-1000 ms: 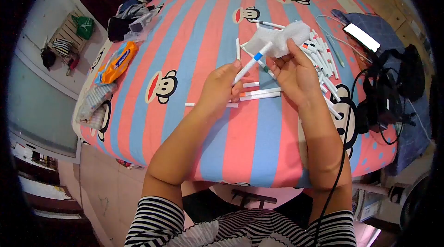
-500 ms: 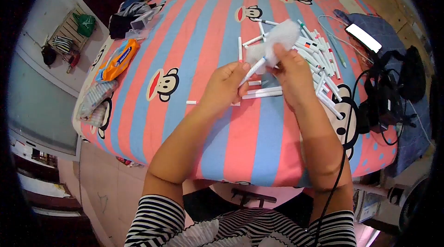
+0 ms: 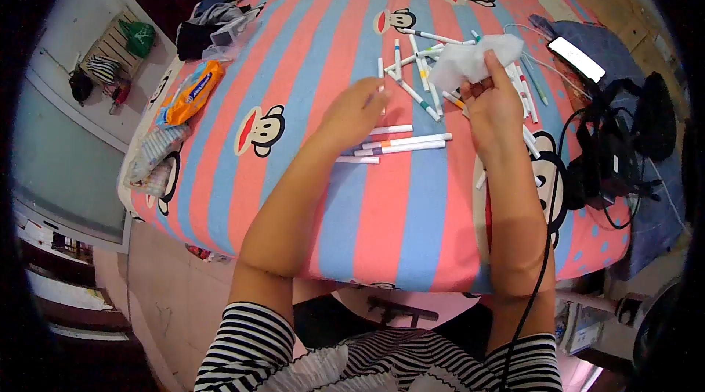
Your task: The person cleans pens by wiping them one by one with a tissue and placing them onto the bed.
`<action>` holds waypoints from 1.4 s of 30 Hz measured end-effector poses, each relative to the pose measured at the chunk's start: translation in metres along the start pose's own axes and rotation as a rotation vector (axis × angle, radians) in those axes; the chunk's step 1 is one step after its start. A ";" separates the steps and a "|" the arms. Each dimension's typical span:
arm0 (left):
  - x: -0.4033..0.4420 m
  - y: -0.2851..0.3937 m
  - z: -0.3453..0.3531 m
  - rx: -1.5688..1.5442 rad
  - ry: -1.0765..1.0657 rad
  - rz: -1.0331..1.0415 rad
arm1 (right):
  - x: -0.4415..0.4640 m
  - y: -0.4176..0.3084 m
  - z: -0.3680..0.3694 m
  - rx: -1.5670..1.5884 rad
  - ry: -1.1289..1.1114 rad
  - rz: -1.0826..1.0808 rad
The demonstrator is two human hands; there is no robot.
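Observation:
My left hand is low over the sheet with its fingers curled onto a white marker; part of that marker is hidden by the fingertips. My right hand pinches a crumpled white wipe between thumb and fingers, raised over a loose pile of markers. A marker with a blue band and a marker with a teal band lie between the hands. Beneath my left hand several white markers lie roughly side by side, some partly covered by the wrist.
A striped bedspread with monkey faces covers the bed. An orange wipes pack and a plastic bag lie left. To the right are a lit phone, black cables and a black device. A cable crosses my right forearm.
My hands have moved apart. The blue-banded marker has left my left hand's grasp, and that hand has shifted slightly left. My right hand has carried the wipe to the right.

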State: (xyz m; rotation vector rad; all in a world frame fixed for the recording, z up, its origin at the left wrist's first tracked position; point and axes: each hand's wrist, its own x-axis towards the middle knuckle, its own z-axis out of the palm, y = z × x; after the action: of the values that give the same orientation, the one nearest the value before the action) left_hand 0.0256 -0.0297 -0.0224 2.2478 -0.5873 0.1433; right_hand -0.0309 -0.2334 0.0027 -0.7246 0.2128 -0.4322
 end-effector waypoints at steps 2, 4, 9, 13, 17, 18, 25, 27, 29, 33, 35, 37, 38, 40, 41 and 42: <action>0.003 -0.004 -0.002 0.033 0.033 -0.086 | -0.001 -0.003 0.003 0.019 0.022 -0.018; 0.009 -0.011 -0.008 -0.181 -0.060 -0.268 | -0.001 -0.005 0.004 0.058 0.013 -0.023; 0.024 0.000 0.010 -0.358 -0.244 -0.180 | 0.006 -0.007 -0.002 0.088 -0.011 -0.016; 0.048 0.018 0.039 -0.470 -0.338 -0.058 | 0.011 -0.010 -0.007 0.166 -0.012 0.016; 0.055 0.037 0.030 -0.280 -0.321 0.046 | 0.009 -0.009 -0.009 0.147 -0.027 0.058; 0.049 0.047 0.022 -0.434 -0.299 -0.110 | 0.008 -0.010 -0.008 0.141 -0.023 0.063; 0.005 0.016 -0.047 -0.028 -0.337 -0.016 | 0.005 -0.010 -0.004 0.086 0.048 0.063; -0.011 0.018 -0.060 0.127 -0.405 -0.115 | 0.006 -0.009 -0.005 0.097 0.029 0.067; -0.020 0.013 -0.060 0.188 -0.472 -0.185 | 0.006 -0.009 -0.005 0.104 0.014 0.078; -0.016 0.004 -0.051 0.287 -0.447 -0.173 | 0.007 -0.006 -0.005 0.086 -0.017 0.126; -0.008 0.013 -0.049 0.309 -0.277 -0.039 | 0.006 -0.006 -0.005 0.074 -0.019 0.130; 0.000 0.022 -0.044 0.218 -0.217 0.003 | 0.005 -0.005 -0.005 0.069 -0.010 0.123; 0.003 0.027 -0.039 0.112 -0.240 -0.019 | 0.004 -0.005 -0.004 0.076 -0.007 0.127; 0.009 0.027 -0.029 0.021 -0.379 0.001 | 0.003 -0.007 -0.003 0.087 0.003 0.131; 0.009 0.025 -0.022 0.002 -0.396 0.001 | 0.003 -0.007 -0.002 0.092 0.004 0.134; 0.010 0.023 -0.014 -0.016 -0.416 0.002 | 0.004 -0.008 -0.003 0.098 0.007 0.135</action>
State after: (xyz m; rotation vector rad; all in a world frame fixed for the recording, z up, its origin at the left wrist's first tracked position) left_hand 0.0252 -0.0371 0.0054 2.2729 -0.8034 -0.3350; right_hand -0.0308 -0.2422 0.0058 -0.6084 0.2440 -0.3149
